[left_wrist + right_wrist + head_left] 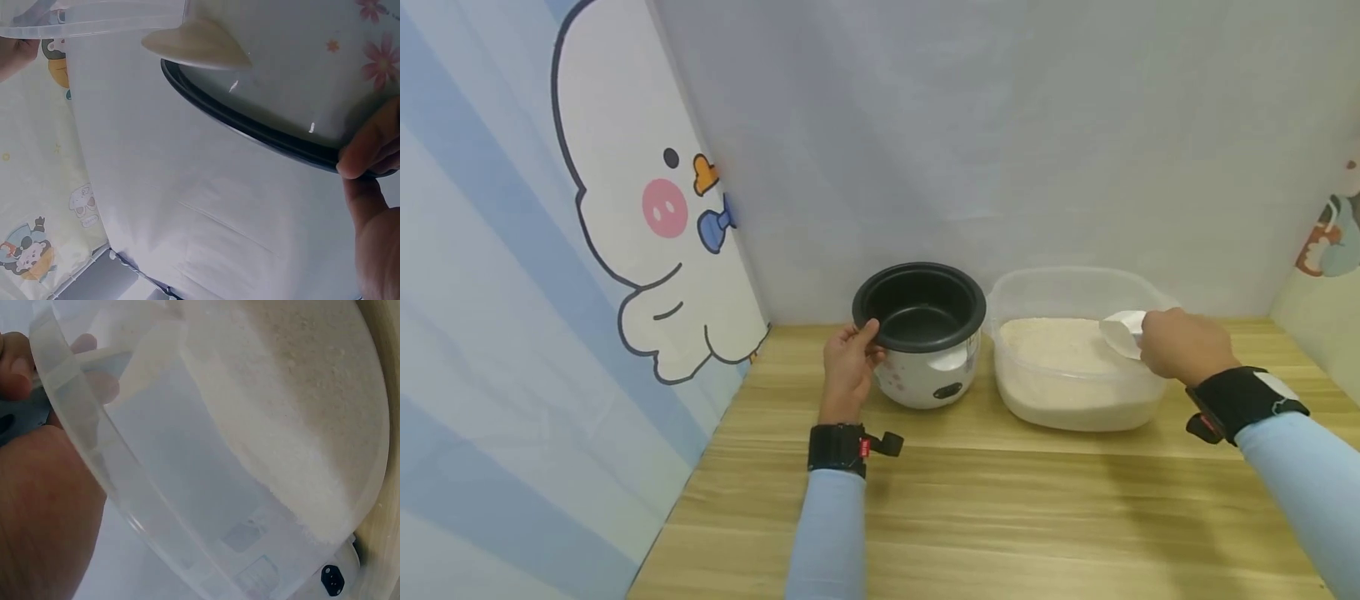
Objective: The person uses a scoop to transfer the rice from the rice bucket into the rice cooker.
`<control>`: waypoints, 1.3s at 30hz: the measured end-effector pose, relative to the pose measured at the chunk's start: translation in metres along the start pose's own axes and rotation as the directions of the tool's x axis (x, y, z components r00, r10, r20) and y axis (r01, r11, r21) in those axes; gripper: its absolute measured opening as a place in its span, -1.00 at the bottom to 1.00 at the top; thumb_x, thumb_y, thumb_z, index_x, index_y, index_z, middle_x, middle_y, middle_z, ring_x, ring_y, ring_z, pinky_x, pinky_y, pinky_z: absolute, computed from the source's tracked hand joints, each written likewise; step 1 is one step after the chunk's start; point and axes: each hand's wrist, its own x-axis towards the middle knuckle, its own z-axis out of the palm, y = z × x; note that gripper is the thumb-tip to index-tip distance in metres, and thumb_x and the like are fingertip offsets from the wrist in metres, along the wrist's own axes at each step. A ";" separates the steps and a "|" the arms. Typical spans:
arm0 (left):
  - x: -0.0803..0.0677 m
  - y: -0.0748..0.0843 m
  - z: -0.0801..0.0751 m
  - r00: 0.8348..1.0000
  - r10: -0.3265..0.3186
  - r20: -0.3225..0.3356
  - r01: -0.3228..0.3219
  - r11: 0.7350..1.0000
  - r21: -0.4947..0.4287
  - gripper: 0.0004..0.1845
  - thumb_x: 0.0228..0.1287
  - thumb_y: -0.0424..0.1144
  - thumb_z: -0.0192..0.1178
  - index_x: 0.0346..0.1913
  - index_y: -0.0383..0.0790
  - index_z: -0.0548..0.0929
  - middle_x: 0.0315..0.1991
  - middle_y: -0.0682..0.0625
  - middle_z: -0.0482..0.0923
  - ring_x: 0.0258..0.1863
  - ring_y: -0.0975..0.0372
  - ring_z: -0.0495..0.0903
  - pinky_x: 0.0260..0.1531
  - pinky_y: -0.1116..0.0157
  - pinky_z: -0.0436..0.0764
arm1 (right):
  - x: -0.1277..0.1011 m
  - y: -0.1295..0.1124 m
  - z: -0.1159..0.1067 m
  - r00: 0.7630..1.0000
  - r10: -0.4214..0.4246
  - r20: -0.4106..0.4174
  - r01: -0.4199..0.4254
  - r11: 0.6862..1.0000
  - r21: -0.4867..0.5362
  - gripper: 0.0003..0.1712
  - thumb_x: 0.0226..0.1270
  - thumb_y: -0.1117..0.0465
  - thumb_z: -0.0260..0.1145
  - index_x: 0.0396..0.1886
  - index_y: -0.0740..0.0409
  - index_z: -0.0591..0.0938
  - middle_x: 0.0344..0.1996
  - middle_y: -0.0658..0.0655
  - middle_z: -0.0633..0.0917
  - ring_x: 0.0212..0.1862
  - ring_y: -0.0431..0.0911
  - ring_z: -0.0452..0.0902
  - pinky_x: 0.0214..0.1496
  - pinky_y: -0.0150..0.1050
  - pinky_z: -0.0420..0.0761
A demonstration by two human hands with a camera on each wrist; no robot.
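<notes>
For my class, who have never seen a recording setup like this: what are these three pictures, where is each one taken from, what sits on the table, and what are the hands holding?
There is no machine here, only a person wearing three cameras. The large picture comes from a camera on the head, looking down at both arms. The other two come from cameras strapped to each wrist, so they show close, tilted views.

On the wooden table stand a small white rice cooker with a black inner pot, which looks empty, and beside it a clear plastic tub of white rice.

The left hand grips the rim of the black pot; the left wrist view shows its fingers curled over that rim. The right hand holds a white scoop over the rice in the tub.
</notes>
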 end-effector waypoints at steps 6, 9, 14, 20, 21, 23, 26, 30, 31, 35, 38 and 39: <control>-0.001 0.000 0.000 1.000 -0.007 0.008 0.007 1.000 -0.011 -0.78 0.19 -0.31 0.33 -0.37 -0.22 0.44 -0.60 0.02 0.51 -0.67 0.30 0.47 -0.64 0.46 0.51 | 0.008 0.000 0.000 0.996 -0.029 0.088 0.034 0.998 -0.052 -0.75 0.33 0.16 0.12 -0.41 0.26 0.56 -0.54 0.11 0.52 -0.49 0.04 0.38 -0.54 -0.02 0.43; -0.001 0.000 0.000 1.000 0.002 0.003 -0.001 1.000 -0.024 -0.77 0.19 -0.32 0.32 -0.40 -0.22 0.42 -0.62 0.01 0.51 -0.68 0.30 0.47 -0.65 0.45 0.50 | 0.014 -0.003 -0.001 0.981 -0.118 0.154 0.124 0.992 -0.032 -0.72 0.37 0.14 0.10 -0.47 0.20 0.55 -0.57 0.04 0.47 -0.51 -0.04 0.35 -0.49 -0.11 0.39; -0.002 0.000 0.002 1.000 0.001 0.002 -0.001 0.999 -0.039 -0.74 0.20 -0.33 0.31 -0.43 -0.21 0.38 -0.65 0.02 0.50 -0.70 0.29 0.47 -0.66 0.45 0.50 | 0.020 -0.008 0.001 0.924 -0.301 0.236 0.294 0.954 0.063 -0.59 0.38 0.18 0.13 -0.72 0.04 0.36 -0.70 -0.10 0.25 -0.60 -0.21 0.14 -0.52 -0.33 0.20; -0.001 0.001 0.003 1.000 -0.002 -0.004 0.002 1.000 -0.029 -0.76 0.21 -0.34 0.30 -0.42 -0.21 0.40 -0.63 0.02 0.51 -0.69 0.30 0.47 -0.65 0.46 0.51 | 0.023 -0.011 0.004 0.910 -0.344 0.230 0.315 0.936 0.157 -0.52 0.39 0.20 0.16 -0.77 0.01 0.30 -0.75 -0.12 0.16 -0.64 -0.24 0.03 -0.55 -0.36 0.13; -0.001 0.001 0.002 1.000 -0.001 -0.009 0.001 1.000 -0.029 -0.77 0.21 -0.34 0.30 -0.42 -0.22 0.41 -0.63 0.02 0.51 -0.69 0.30 0.46 -0.66 0.46 0.51 | 0.023 -0.012 0.006 0.908 -0.344 0.238 0.306 0.934 0.184 -0.52 0.39 0.18 0.16 -0.77 0.02 0.31 -0.75 -0.11 0.16 -0.64 -0.23 0.02 -0.55 -0.36 0.13; -0.001 0.000 0.002 1.000 0.000 -0.015 0.000 1.000 -0.030 -0.77 0.20 -0.35 0.31 -0.41 -0.23 0.42 -0.63 0.02 0.51 -0.69 0.30 0.46 -0.67 0.46 0.50 | 0.025 -0.012 0.009 0.906 -0.347 0.241 0.292 0.926 0.238 -0.58 0.40 0.15 0.17 -0.71 0.10 0.51 -0.71 -0.07 0.39 -0.60 -0.23 0.25 -0.52 -0.34 0.30; 0.000 -0.001 0.003 1.000 -0.003 -0.013 0.003 1.000 -0.022 -0.76 0.19 -0.34 0.31 -0.41 -0.23 0.41 -0.63 0.02 0.51 -0.69 0.30 0.46 -0.66 0.45 0.51 | 0.026 -0.013 0.014 0.900 -0.341 0.272 0.244 0.910 0.334 -0.66 0.42 0.10 0.15 -0.35 0.25 0.72 -0.35 0.18 0.69 -0.29 0.01 0.59 -0.25 -0.15 0.58; 0.001 -0.002 0.004 1.000 -0.003 -0.013 0.002 1.000 -0.011 -0.76 0.19 -0.32 0.32 -0.40 -0.22 0.41 -0.61 0.03 0.52 -0.68 0.30 0.47 -0.65 0.45 0.52 | 0.028 -0.013 0.018 0.894 -0.336 0.297 0.204 0.894 0.400 -0.56 0.44 0.08 0.13 -0.04 0.40 0.63 0.00 0.42 0.59 0.05 0.30 0.49 0.01 0.10 0.55; 0.001 -0.002 0.003 1.000 0.002 -0.016 -0.002 1.000 -0.012 -0.77 0.20 -0.33 0.31 -0.40 -0.22 0.41 -0.62 0.02 0.52 -0.68 0.30 0.47 -0.65 0.45 0.52 | 0.028 -0.013 0.019 0.893 -0.335 0.300 0.198 0.892 0.407 -0.54 0.44 0.07 0.13 -0.02 0.42 0.62 0.01 0.43 0.59 0.06 0.32 0.48 0.02 0.12 0.54; 0.001 -0.002 0.001 0.999 0.017 -0.028 -0.017 1.000 -0.013 -0.77 0.22 -0.36 0.28 -0.42 -0.23 0.40 -0.62 0.02 0.51 -0.69 0.30 0.46 -0.67 0.45 0.51 | 0.030 -0.015 0.021 0.892 -0.315 0.324 0.139 0.874 0.467 -0.48 0.44 0.00 0.12 0.04 0.41 0.58 0.06 0.42 0.56 0.13 0.32 0.43 0.09 0.14 0.49; 0.002 -0.002 0.000 1.000 0.014 -0.022 -0.014 1.000 -0.005 -0.77 0.23 -0.37 0.27 -0.43 -0.23 0.39 -0.63 0.03 0.51 -0.69 0.30 0.46 -0.67 0.45 0.51 | 0.031 -0.014 0.022 0.880 -0.312 0.359 0.089 0.849 0.521 -0.41 0.44 -0.05 0.11 0.12 0.40 0.53 0.13 0.41 0.51 0.19 0.32 0.37 0.16 0.15 0.44; 0.002 -0.002 0.000 1.000 0.011 -0.018 -0.011 1.000 -0.003 -0.77 0.23 -0.37 0.27 -0.43 -0.23 0.39 -0.62 0.03 0.51 -0.68 0.31 0.46 -0.66 0.45 0.51 | 0.032 -0.013 0.021 0.874 -0.315 0.370 0.074 0.839 0.539 -0.39 0.43 -0.06 0.11 0.15 0.40 0.51 0.15 0.42 0.49 0.21 0.33 0.35 0.17 0.14 0.43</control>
